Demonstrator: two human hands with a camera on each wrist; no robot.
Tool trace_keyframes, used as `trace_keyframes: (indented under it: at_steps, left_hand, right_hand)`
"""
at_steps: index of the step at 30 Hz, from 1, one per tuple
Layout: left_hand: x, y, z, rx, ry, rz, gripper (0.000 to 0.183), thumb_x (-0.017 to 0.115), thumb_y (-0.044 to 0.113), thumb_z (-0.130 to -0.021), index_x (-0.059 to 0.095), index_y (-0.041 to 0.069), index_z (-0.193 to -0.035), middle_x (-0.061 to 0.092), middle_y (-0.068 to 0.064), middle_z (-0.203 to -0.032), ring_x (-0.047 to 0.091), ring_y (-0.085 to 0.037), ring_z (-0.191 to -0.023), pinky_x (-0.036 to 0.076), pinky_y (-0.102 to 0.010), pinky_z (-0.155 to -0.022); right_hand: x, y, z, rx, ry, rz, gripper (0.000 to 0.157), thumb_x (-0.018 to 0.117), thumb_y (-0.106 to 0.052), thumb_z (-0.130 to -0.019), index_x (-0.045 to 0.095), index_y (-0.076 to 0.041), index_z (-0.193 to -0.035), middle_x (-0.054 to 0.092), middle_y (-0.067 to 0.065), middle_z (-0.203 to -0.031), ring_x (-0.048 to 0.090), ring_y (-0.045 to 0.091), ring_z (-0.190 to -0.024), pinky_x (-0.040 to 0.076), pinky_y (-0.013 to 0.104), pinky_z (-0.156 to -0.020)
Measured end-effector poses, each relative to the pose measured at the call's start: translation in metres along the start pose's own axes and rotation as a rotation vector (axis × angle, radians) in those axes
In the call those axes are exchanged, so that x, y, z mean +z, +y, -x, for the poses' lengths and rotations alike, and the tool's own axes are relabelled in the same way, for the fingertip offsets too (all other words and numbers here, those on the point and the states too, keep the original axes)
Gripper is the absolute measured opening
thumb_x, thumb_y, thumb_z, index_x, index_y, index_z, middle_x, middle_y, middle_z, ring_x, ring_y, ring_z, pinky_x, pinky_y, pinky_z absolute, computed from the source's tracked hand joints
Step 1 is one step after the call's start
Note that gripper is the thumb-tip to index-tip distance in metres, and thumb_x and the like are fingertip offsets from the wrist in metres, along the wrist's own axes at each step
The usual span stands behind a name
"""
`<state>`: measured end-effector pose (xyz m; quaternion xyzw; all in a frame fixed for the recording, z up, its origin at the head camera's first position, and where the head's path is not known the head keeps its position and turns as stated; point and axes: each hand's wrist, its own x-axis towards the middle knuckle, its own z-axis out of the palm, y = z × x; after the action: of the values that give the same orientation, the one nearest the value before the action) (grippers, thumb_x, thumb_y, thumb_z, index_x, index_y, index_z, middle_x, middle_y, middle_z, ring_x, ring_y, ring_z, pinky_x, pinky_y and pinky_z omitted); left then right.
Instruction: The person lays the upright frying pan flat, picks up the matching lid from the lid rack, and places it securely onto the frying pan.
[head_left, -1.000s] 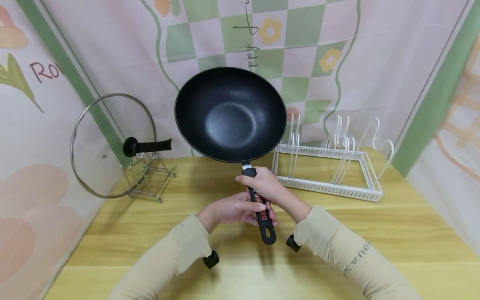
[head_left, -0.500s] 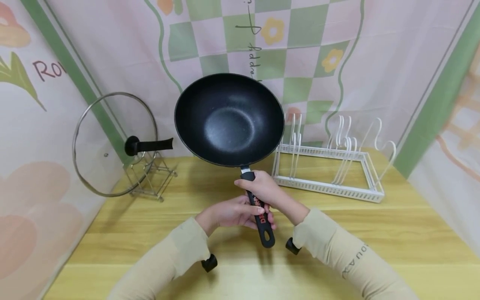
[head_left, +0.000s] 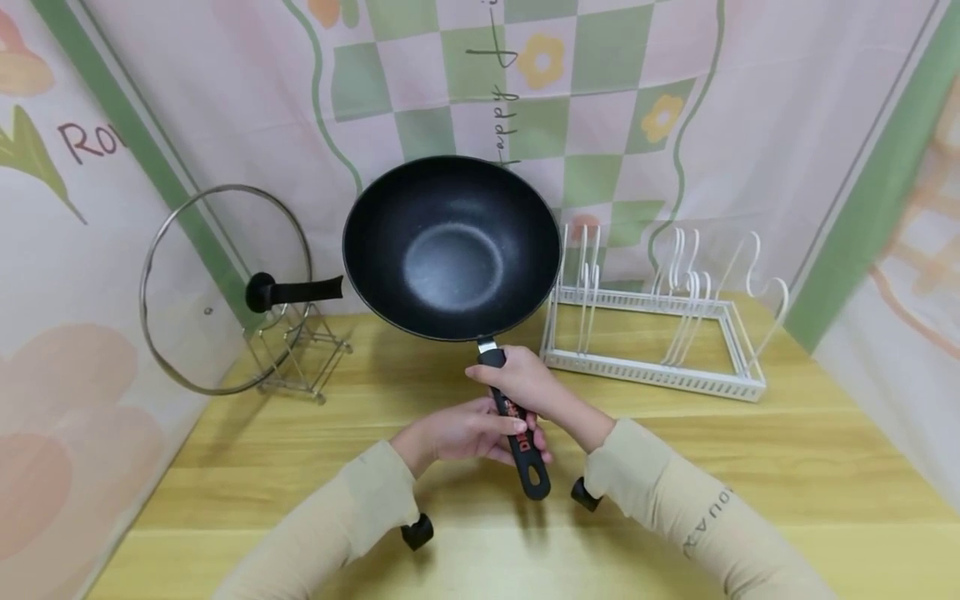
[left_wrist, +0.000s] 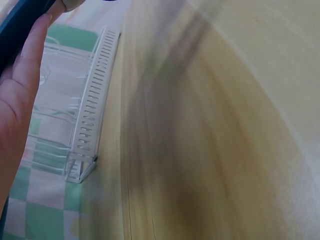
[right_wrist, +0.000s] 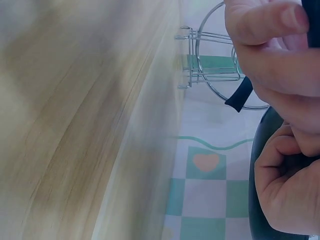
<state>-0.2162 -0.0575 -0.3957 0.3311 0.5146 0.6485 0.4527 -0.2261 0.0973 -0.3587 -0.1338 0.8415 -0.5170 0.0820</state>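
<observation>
A black wok (head_left: pixel 452 258) is held up above the table, its hollow inside facing the head camera and its handle slanting down toward the person. The right hand (head_left: pixel 521 382) grips the upper part of the handle, near the metal neck. Lower down, the left hand (head_left: pixel 472 429) holds the same handle, thumb on top and fingers beneath. In the right wrist view both hands show at the right edge, with the right hand (right_wrist: pixel 290 190) curled round the handle. The left wrist view shows only part of the left hand (left_wrist: pixel 17 100) against the dark handle.
A glass lid (head_left: pixel 225 292) with a black handle stands upright in a small wire rack (head_left: pixel 303 354) at the left. To the right is a white pan rack (head_left: pixel 660 379) with several upright hooks. Both stand on the wooden table (head_left: pixel 675 475), before a patterned cloth backdrop.
Both hands have lowered the wok slightly and shifted it a little to the left. Their hold on the handle looks the same. The lid and racks have stayed in place.
</observation>
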Motion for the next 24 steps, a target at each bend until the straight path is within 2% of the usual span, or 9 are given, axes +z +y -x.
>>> trace_keyframes:
  at_steps: [11, 24]
  left_hand:
    - [-0.002, -0.002, 0.006, -0.003, 0.006, -0.005, 0.009, 0.047, 0.015, -0.106, 0.054, 0.014, -0.112, 0.07, 0.002, -0.11, 0.068, -0.014, -0.111, 0.049, -0.045, -0.106]
    - [-0.003, -0.008, 0.013, 0.0, 0.014, 0.024, 0.014, 0.043, 0.011, -0.108, 0.055, 0.015, -0.112, 0.07, 0.001, -0.111, 0.067, -0.016, -0.113, 0.051, -0.043, -0.104]
  right_hand:
    - [0.007, 0.001, -0.003, -0.002, -0.027, -0.017, 0.031, 0.07, -0.032, -0.094, 0.057, -0.008, -0.079, 0.058, 0.003, -0.065, 0.054, 0.016, -0.057, 0.046, 0.028, -0.057]
    - [0.014, 0.001, -0.003, -0.008, -0.047, -0.023, 0.03, 0.07, -0.03, -0.093, 0.058, -0.008, -0.076, 0.057, 0.002, -0.063, 0.053, 0.015, -0.056, 0.046, 0.027, -0.057]
